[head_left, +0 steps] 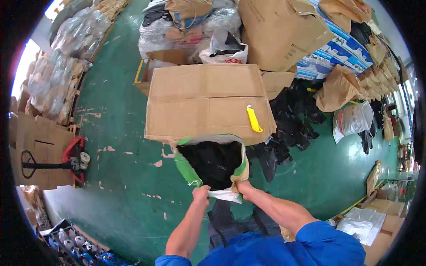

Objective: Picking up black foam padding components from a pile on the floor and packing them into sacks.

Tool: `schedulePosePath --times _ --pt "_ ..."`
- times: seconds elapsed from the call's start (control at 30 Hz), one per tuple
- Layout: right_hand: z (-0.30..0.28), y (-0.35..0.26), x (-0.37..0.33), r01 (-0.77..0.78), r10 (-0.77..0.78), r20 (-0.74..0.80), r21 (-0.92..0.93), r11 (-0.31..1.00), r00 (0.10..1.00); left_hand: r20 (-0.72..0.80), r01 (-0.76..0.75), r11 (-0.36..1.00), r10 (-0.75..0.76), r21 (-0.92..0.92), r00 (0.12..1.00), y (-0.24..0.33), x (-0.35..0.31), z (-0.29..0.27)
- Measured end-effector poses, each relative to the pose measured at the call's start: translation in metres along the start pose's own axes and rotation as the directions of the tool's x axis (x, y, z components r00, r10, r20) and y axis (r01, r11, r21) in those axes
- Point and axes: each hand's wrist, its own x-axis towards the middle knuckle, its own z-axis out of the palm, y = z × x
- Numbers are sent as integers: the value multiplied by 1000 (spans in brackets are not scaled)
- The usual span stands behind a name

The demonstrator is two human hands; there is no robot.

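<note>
Between my arms a green and white sack (188, 170) gapes wide, showing black material (212, 162) inside; its exact kind is hard to make out. My left hand (202, 192) is closed round the sack's near left rim. On the near right rim, my right hand (243, 187) grips the edge in the same way. The sack's far side meets the near edge of a large brown cardboard box (204, 106). On top of that box, towards the right, lies a yellow-handled utility knife (254, 119).
Black plastic scraps (293, 119) litter the green floor (120, 146) right of the box. A red pallet jack (73, 159) stands at left. Behind are wrapped goods, a white bag (225, 48), a big brown paper sack (284, 35) and blue cartons (337, 53). Another white sack (353, 119) lies farther right.
</note>
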Motion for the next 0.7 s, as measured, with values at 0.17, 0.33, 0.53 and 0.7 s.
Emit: schedulePosePath --times 0.17,0.33,0.53,0.7 --pt "-16 15 24 -135 135 0 25 991 991 -45 -20 999 21 29 999 -4 13 27" --pt "-35 53 41 -196 200 90 -47 979 976 -109 -83 994 90 66 990 -11 4 35" --pt "-157 -16 -52 -127 185 605 -139 982 774 -109 -294 917 274 -269 955 -31 -19 14" --pt "-409 -1 -88 2 -31 187 153 988 982 -205 -390 891 347 -232 915 -67 -69 33"
